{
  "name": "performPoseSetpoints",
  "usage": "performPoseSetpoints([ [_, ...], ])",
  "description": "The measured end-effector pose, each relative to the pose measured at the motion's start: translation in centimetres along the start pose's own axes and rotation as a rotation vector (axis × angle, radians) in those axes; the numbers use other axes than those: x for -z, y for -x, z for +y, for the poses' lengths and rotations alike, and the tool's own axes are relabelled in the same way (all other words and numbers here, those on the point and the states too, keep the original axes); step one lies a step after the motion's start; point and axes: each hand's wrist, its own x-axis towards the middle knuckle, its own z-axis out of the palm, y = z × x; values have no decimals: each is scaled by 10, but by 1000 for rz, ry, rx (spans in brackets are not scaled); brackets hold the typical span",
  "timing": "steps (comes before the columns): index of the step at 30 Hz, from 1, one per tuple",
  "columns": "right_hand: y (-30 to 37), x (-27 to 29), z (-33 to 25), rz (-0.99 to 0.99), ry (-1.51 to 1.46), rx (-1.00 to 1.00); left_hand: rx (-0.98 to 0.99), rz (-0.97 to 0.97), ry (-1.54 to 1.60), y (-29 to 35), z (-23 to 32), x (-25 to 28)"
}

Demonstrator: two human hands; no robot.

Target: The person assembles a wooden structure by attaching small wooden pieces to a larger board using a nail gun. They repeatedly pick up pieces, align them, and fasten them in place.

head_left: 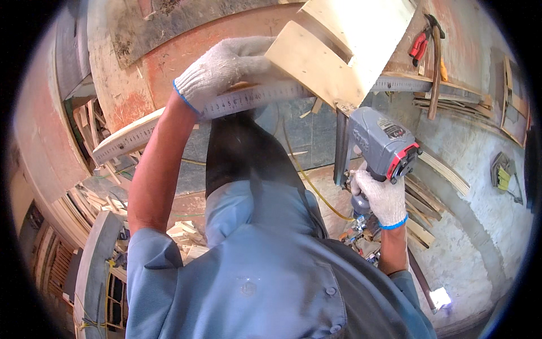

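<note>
My left hand (228, 66), in a white knit glove with a blue cuff, is closed at the left end of a pale wooden board (316, 65); its fingertips are partly hidden and blurred. The board is part of a workpiece with a second wooden strip (327, 28) behind it, a gap between them, and a bright, light panel (375, 34) at the right. My right hand (381, 195), gloved too, is wrapped round the handle of a grey and red air nail gun (381, 141). The gun's nose is at the board's near right corner; I cannot tell if it touches.
A long metal ruler (243, 100) runs along the bench's near edge. Red-handled pliers (418, 48) and a wooden-handled hammer (435, 73) lie at the bench's right. A yellow air hose (316, 192) hangs below. Wood strips (423, 209) and offcuts (189, 237) lie on the floor.
</note>
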Motion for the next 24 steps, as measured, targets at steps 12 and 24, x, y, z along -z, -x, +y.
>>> performPoseSetpoints([
  [12, -1, 8, -7, -38, -21, -171, -18, 16, 118, -6, -10, 5],
  [24, 6, -1, -20, 37, -135, -185, 156, 63, 275, -12, -13, 10],
])
